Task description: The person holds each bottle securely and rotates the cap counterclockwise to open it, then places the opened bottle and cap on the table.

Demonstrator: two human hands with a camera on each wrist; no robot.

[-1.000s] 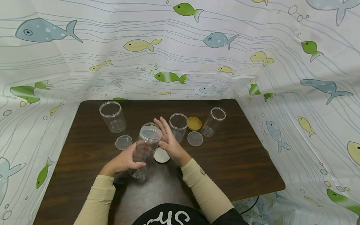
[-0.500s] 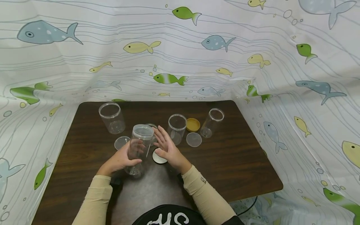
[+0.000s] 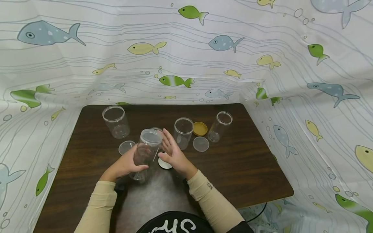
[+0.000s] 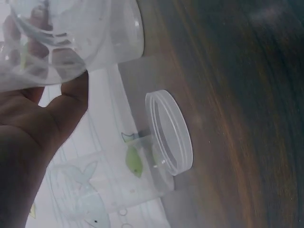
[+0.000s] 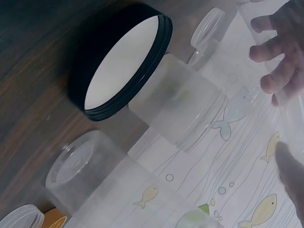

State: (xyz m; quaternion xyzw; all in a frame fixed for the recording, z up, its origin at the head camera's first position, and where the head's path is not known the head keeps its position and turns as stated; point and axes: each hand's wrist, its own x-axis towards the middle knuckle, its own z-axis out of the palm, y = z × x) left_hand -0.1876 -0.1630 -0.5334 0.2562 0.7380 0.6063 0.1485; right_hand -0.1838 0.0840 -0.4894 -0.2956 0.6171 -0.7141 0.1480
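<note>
My left hand (image 3: 125,164) grips a tall clear plastic jar (image 3: 144,156) that leans slightly to the right. A clear cap covers its top, and the fingers show through its wall. Beside the jar's upper part, my right hand (image 3: 175,154) is held up with its fingers extended; whether the fingertips touch the jar cannot be told. Under that hand lies a black lid (image 5: 166,35) with a white liner, partly covered in the head view. Another clear jar (image 3: 157,129) is mostly hidden behind the held one. A clear lid (image 4: 187,137) lies left of it.
Open clear jars stand at the far left (image 3: 115,121), right of centre (image 3: 184,132) and far right (image 3: 222,127). Between the latter two lie a gold lid (image 3: 200,128) and a clear lid (image 3: 201,144). A fish-patterned curtain (image 3: 186,48) surrounds the brown table (image 3: 233,178).
The left hand has carried the jar left, then slightly back to the right, and it stands a little more upright. The right hand's fingers have come down slightly and stay near the jar.
</note>
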